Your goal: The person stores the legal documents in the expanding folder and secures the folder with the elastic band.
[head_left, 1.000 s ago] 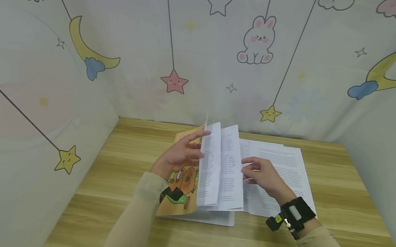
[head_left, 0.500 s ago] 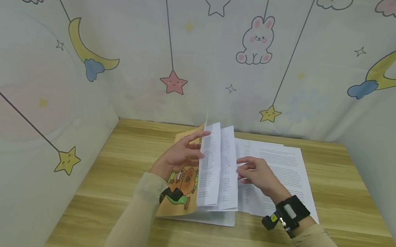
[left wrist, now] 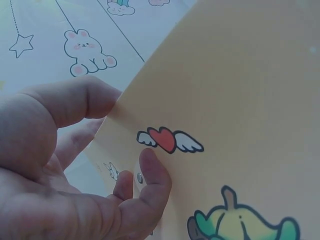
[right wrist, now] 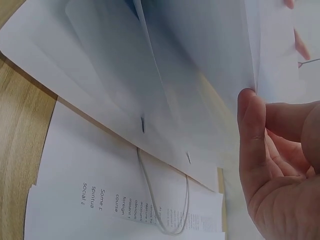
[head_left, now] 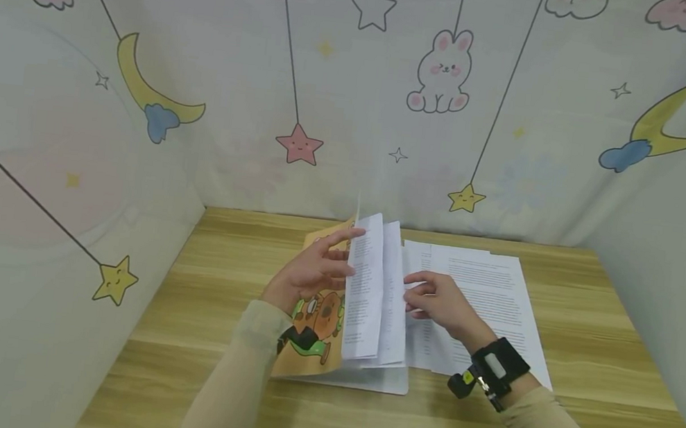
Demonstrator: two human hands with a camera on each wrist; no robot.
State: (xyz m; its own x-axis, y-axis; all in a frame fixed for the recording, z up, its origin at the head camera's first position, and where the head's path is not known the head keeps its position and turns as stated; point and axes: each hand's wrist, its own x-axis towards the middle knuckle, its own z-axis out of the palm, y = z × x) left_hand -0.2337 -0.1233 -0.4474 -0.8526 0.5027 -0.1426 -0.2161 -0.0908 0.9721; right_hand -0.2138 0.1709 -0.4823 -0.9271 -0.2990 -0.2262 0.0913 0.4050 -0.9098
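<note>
An orange cartoon-printed folder (head_left: 322,323) stands partly raised, its cover lifted at the left. My left hand (head_left: 311,273) holds that cover at its edge. In the left wrist view, fingers of this hand (left wrist: 75,165) lie on both sides of the cover (left wrist: 240,100), near a winged heart. Printed sheets (head_left: 366,293) stand up beside the cover. In the right wrist view, the thumb and a finger of my right hand (right wrist: 275,155) pinch the edge of upright white sheets (right wrist: 210,45).
Flat printed sheets (head_left: 485,292) lie to the right on the wooden table (head_left: 589,323). A thin grey loop (right wrist: 150,200) arches over printed paper near two small slits. A cartoon-patterned curtain (head_left: 354,104) closes off the back and sides.
My right hand has moved a little left, bringing the pinched sheets closer to the raised cover. More of the flat sheets now shows. My left hand stays in place.
</note>
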